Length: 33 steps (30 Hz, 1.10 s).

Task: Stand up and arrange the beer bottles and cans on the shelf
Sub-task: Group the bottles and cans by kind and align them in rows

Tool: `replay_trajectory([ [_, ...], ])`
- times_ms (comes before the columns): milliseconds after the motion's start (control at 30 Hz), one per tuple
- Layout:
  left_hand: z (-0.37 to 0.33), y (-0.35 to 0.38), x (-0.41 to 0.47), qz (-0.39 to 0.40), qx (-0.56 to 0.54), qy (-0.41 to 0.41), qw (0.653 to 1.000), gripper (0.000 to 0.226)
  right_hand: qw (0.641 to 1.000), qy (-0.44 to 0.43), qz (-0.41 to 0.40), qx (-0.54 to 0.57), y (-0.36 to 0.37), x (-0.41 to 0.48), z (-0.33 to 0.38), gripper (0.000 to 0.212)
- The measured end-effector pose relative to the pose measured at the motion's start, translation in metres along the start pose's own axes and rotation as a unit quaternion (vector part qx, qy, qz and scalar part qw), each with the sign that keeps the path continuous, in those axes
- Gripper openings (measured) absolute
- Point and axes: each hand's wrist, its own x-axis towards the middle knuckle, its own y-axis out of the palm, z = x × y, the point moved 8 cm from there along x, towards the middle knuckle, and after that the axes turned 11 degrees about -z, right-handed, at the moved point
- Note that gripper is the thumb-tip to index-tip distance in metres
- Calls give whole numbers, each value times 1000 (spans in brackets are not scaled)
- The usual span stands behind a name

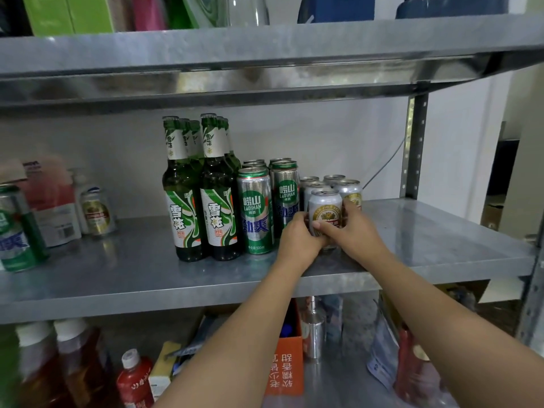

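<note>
Silver can (325,210) stands on the shelf (441,240); left hand (298,238) and right hand (354,231) curl round it, hiding its base. Rear cans (334,179) mostly hidden.

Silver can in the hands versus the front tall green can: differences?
The silver can is short with a gold-and-red emblem; the green can is taller with a green-and-blue label. The left hand and right hand grip the silver can; no hand holds the green can. Both are upright.
</note>
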Motion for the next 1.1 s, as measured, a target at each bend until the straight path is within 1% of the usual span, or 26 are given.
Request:
replay_trajectory([
  [200,-2,-2,-1,-4,6,4,1000,60,1000,6,7,6,3,1,-2,72],
  [400,-2,-2,0,-6,5,7,1000,54,1000,11,18,10,4,0,-3,68],
  [567,0,-2,-1,-1,-5,-2,1000,55,1000,16,24,0,7,-2,-6,66],
  [667,-3,-4,-2,1,-14,-4,1000,53,999,22,27,13,5,-2,-2,67],
  [733,-5,-10,-5,-7,-44,-21,999,53,998,30,9,50,-4,-1,3,68],
  [800,-6,-17,-12,-9,-70,-35,997,58,998,28,-30,49,-18,-3,8,69],
  [867,-6,-28,-20,-7,-78,-36,996,59,997,6,-80,24,-32,-9,20,66],
  [933,-15,-45,-30,-6,-100,-30,994,53,992,-22,-110,50,-41,-16,43,55],
  [1000,-30,-68,-38,-7,-148,-17,989,46,987,-44,-109,106,-40,-21,77,44],
  [1100,-55,-116,-49,-19,-217,26,976,36,979,-80,-71,176,-25,-31,138,35],
])
